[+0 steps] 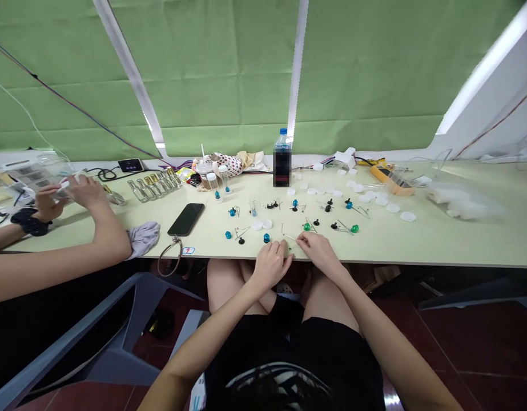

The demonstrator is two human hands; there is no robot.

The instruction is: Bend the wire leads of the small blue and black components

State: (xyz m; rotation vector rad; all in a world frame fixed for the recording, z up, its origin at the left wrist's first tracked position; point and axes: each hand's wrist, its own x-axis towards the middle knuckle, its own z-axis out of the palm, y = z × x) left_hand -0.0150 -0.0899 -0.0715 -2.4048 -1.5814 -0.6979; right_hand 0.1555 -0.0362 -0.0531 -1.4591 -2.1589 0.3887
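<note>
Resting hands: the person's right hand lies on the bench at its front edge, and the left hand curls over that edge just beside it.
Wire: a thin bent wire lies between the hands, its near end touching the right hand's fingertips.
Right grip: fingers drawn together at the wire's end; whether they are clenched on it cannot be told.
Left grip: fingers bunched against the bench edge, loosely closed; whether they pinch anything small cannot be told.
Nearby parts: a blue bead sits just left of the wire, beyond the left hand; two white caps lie behind it, and a green bead lies past the right hand's fingers. More beads, black knobs and wires are scattered further back.
Further off: a phone lies well left, near a gray cloth. A water bottle stands at the back.
Co-worker: two hands at the left end of the bench hold a clear tube.
</note>
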